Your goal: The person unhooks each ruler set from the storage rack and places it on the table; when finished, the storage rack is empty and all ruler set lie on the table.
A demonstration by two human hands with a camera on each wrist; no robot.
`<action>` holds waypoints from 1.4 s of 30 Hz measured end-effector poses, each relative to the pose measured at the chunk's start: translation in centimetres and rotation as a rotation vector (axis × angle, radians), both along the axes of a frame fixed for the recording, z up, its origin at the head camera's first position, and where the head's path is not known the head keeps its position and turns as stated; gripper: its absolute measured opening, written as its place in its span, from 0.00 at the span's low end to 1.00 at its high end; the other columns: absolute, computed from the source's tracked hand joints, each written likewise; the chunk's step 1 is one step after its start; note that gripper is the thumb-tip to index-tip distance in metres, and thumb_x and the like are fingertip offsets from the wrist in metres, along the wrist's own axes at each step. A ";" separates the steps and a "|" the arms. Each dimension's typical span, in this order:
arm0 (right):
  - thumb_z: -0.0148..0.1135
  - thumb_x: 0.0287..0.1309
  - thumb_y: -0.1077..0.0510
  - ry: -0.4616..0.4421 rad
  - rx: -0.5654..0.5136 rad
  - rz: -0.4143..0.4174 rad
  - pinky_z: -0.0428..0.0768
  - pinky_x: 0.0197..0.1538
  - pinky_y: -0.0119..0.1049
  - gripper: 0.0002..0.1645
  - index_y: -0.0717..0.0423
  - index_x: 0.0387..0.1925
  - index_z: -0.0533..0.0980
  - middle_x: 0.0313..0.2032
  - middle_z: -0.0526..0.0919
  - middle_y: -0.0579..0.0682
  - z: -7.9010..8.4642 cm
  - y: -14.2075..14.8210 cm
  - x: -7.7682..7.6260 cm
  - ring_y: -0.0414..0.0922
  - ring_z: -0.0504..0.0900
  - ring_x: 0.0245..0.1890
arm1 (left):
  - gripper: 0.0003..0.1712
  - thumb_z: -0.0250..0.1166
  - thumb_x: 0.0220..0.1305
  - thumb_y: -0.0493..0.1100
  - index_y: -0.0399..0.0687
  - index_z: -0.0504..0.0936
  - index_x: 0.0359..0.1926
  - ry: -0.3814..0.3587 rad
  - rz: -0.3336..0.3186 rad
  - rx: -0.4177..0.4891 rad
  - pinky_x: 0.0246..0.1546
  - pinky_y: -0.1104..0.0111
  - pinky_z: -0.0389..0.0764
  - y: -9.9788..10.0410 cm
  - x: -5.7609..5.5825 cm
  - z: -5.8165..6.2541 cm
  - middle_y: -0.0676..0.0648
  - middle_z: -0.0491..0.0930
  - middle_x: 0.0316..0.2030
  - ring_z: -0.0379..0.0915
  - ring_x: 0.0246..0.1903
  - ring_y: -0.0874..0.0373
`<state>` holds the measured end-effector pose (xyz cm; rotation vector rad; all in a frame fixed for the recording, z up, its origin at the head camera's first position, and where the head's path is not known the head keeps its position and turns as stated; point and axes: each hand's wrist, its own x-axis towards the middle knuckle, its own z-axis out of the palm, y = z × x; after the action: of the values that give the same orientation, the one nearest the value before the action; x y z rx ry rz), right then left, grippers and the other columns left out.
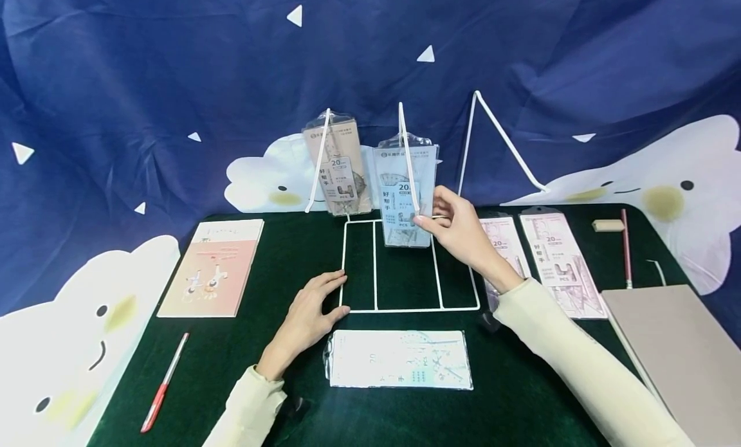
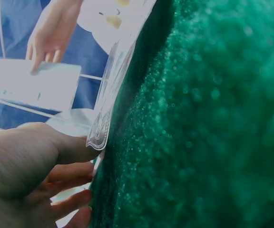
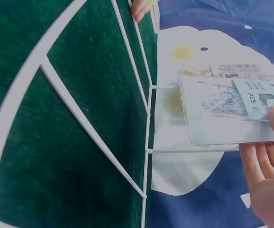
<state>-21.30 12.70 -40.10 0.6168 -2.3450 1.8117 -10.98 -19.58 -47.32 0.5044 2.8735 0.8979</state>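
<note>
My right hand (image 1: 463, 231) pinches the lower right edge of a blue clear-plastic packet (image 1: 390, 206), thumb in front and fingers behind. This packet, marked 20 PCS, hangs at the middle arm of a white wire rack (image 1: 405, 311). A tan packet (image 1: 347, 141) hangs on the rack's left arm; the right arm (image 1: 509, 136) carries nothing. With relaxed fingers, my left hand (image 1: 307, 315) rests at the left side of the rack's base. Near its thumb lies a pale packet (image 1: 399, 360). In the right wrist view the blue packet (image 3: 213, 128) overlaps the rack's arms.
Two pink packets (image 1: 558, 260) lie right of the rack, one partly behind my right forearm. Farther right are an eraser (image 1: 608, 226), a dark red pencil (image 1: 626, 251) and a grey-brown book (image 1: 677, 344). A pink booklet (image 1: 211, 270) and a red pen (image 1: 164, 383) lie at left.
</note>
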 end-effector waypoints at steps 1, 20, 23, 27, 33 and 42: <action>0.71 0.65 0.64 0.002 0.005 0.004 0.79 0.42 0.24 0.20 0.63 0.55 0.77 0.43 0.87 0.59 0.0 0.1 0.3 0.40 0.81 0.37 | 0.36 0.71 0.70 0.49 0.49 0.72 0.75 0.000 -0.001 0.000 0.72 0.43 0.62 0.0 0.0 0.0 0.50 0.67 0.76 0.58 0.76 0.49; 0.71 0.66 0.64 -0.016 0.015 0.060 0.82 0.45 0.27 0.27 0.59 0.65 0.75 0.53 0.87 0.55 0.4 0.8 5.2 0.41 0.84 0.46 | 0.36 0.71 0.70 0.49 0.48 0.72 0.75 0.000 -0.006 0.006 0.72 0.42 0.62 0.1 -0.1 0.1 0.50 0.67 0.76 0.58 0.76 0.49; 0.70 0.66 0.64 -0.011 0.031 0.058 0.83 0.48 0.28 0.29 0.60 0.66 0.74 0.54 0.87 0.56 0.4 1.0 6.0 0.40 0.85 0.50 | 0.36 0.71 0.70 0.49 0.48 0.72 0.75 0.002 -0.009 0.008 0.72 0.42 0.62 0.1 -0.1 0.1 0.50 0.67 0.76 0.58 0.76 0.49; 0.70 0.66 0.65 -0.023 0.023 0.079 0.84 0.51 0.31 0.31 0.61 0.69 0.72 0.56 0.85 0.57 0.6 1.1 6.9 0.40 0.85 0.53 | 0.36 0.71 0.70 0.49 0.48 0.72 0.75 0.000 -0.007 0.008 0.72 0.43 0.62 0.2 -0.1 0.1 0.50 0.67 0.76 0.58 0.76 0.49; 0.69 0.66 0.67 -0.043 -0.005 0.123 0.84 0.51 0.33 0.30 0.60 0.68 0.72 0.57 0.86 0.56 1.1 1.2 8.0 0.43 0.86 0.53 | 0.36 0.72 0.70 0.49 0.48 0.73 0.74 0.001 -0.005 0.015 0.72 0.42 0.62 0.2 -0.1 0.1 0.50 0.67 0.76 0.58 0.76 0.49; 0.67 0.67 0.68 -0.055 -0.028 0.168 0.85 0.51 0.35 0.27 0.60 0.65 0.73 0.56 0.86 0.55 1.0 1.8 9.2 0.46 0.87 0.49 | 0.36 0.73 0.68 0.48 0.47 0.73 0.74 0.010 0.001 0.022 0.72 0.41 0.63 0.1 0.0 0.2 0.49 0.68 0.75 0.58 0.76 0.48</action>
<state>-12.09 14.53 -39.14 0.7923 -2.3624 1.9515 -10.95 -19.48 -47.17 0.5104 2.8761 0.9309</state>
